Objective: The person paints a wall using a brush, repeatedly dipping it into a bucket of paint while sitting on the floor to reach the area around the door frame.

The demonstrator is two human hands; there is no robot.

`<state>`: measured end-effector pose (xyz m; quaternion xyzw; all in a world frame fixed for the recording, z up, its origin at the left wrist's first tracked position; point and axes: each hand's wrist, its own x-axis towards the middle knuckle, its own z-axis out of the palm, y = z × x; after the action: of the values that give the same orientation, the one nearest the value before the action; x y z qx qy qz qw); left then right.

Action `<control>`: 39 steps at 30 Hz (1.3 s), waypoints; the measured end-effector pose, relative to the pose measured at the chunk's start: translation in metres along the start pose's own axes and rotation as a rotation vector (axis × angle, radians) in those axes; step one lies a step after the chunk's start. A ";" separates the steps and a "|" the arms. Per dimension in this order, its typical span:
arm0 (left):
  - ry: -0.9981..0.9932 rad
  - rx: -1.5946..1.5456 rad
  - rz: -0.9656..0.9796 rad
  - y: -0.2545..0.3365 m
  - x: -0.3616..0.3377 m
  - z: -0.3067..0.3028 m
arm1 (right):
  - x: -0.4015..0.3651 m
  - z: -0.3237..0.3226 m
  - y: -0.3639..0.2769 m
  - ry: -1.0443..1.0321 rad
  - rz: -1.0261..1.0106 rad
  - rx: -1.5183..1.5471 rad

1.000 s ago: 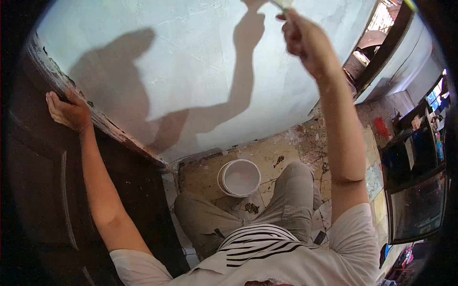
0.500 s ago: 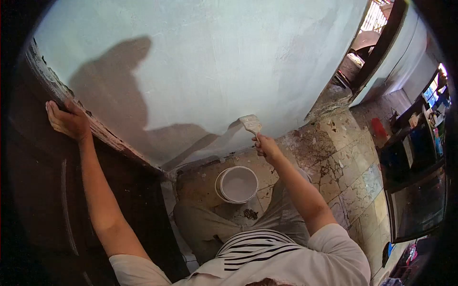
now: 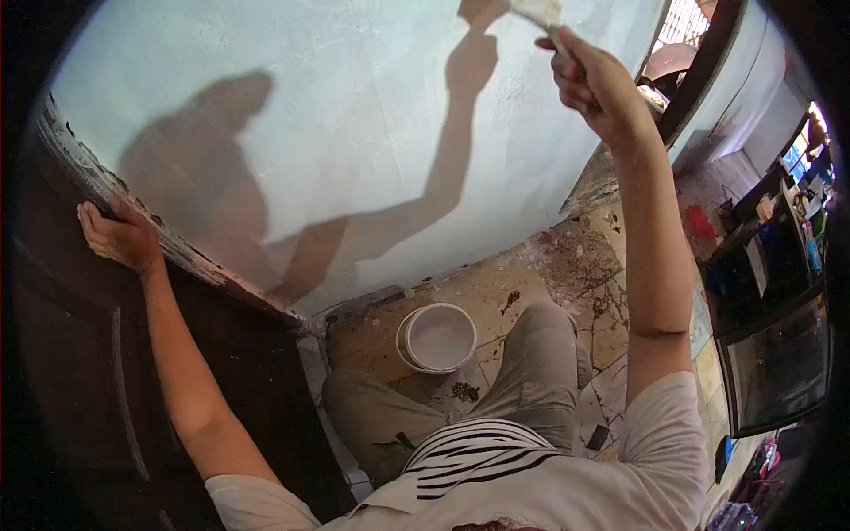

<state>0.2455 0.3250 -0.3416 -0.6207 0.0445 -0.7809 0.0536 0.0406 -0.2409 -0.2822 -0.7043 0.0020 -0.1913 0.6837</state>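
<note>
My right hand point(image 3: 595, 87) is closed round the handle of a wide paintbrush point(image 3: 537, 12), raised near the top of the pale wall point(image 3: 372, 115). The brush head lies close to the wall; whether it touches is unclear. My left hand point(image 3: 122, 234) rests against the edge of the dark wooden door point(image 3: 80, 274), beside the worn frame, its fingers stretched out. A white bucket point(image 3: 440, 338) with pale paint inside stands on the floor between my knees and the wall. Shadows of my head and raised arm fall on the wall.
Cracked, stained floor tiles point(image 3: 611, 327) spread to the right of my legs. A doorway with a dark frame point(image 3: 704, 75) opens at the upper right. A dark cabinet with glass point(image 3: 775, 380) and cluttered shelves stands at the right. A small dark object point(image 3: 598, 436) lies beside my hip.
My right hand has moved up and to the right with the brush, from low on the wall to near the top. My left hand stays on the door edge.
</note>
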 end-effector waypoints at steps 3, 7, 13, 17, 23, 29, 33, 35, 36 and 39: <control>0.002 0.004 0.004 0.001 0.001 0.000 | 0.015 0.001 0.018 0.039 -0.102 0.064; 0.007 -0.014 0.026 -0.002 0.000 0.002 | 0.007 0.009 0.126 0.077 0.049 0.074; 0.011 -0.067 0.027 -0.002 0.000 0.001 | -0.080 0.043 0.288 0.085 0.438 0.040; -0.022 -0.030 -0.042 -0.001 0.000 0.001 | -0.109 0.077 0.322 0.025 0.604 0.128; 0.018 -0.082 -0.035 0.001 0.001 -0.001 | -0.059 0.117 0.233 -0.134 0.672 0.343; -0.009 -0.114 -0.068 -0.003 -0.002 0.001 | -0.031 0.133 0.042 -0.211 0.304 0.299; -0.043 -0.131 -0.069 -0.003 0.001 -0.001 | -0.029 0.138 -0.023 -0.277 -0.046 0.166; -0.036 -0.125 -0.072 -0.004 -0.002 0.002 | -0.026 0.146 -0.018 -0.221 -0.082 0.201; -0.021 -0.122 -0.074 -0.005 -0.003 0.004 | -0.024 0.147 -0.004 -0.206 -0.070 0.210; 0.000 -0.136 -0.046 -0.010 -0.006 0.007 | -0.025 0.151 0.062 -0.164 0.074 0.220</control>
<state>0.2530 0.3353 -0.3442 -0.6238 0.0832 -0.7771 -0.0069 0.0746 -0.0934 -0.3473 -0.6377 -0.0487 -0.1069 0.7613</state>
